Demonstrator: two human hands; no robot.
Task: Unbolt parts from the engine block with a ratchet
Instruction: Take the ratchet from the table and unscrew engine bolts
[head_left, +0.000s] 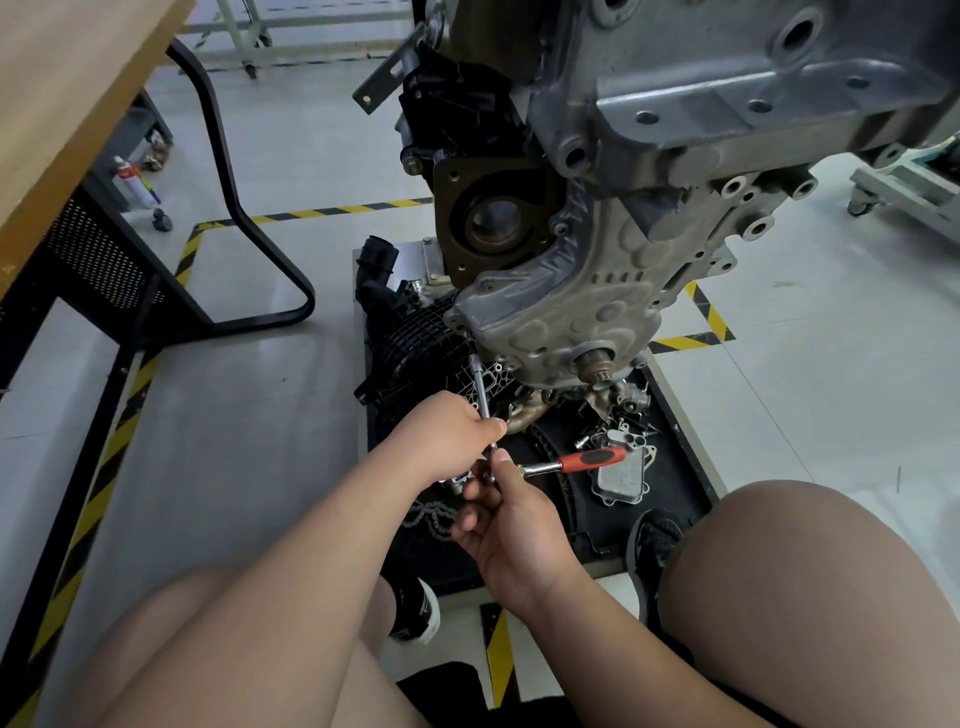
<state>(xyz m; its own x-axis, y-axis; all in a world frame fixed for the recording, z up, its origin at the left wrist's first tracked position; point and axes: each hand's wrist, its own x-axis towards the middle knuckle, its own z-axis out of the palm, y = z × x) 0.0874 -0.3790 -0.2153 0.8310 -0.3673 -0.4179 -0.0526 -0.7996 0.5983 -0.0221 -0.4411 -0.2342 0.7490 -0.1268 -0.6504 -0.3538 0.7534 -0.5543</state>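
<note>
The grey engine block (597, 270) hangs over a black tray, its embossed front cover facing me. A ratchet with a red and black handle (589, 460) points right, and its long chrome extension bar (480, 384) runs up to a bolt at the cover's lower left edge. My left hand (447, 434) pinches the extension bar near its lower end. My right hand (511, 525) grips the ratchet head from below, thumb on top. The socket on the bolt is too small to make out.
The black tray (680, 447) holds removed parts: a black intake manifold (410, 343), an oil cooler (621, 475), a chain and loose bolts. A wooden bench (57, 130) with a black frame stands left. My knees and shoes sit at the tray's near edge.
</note>
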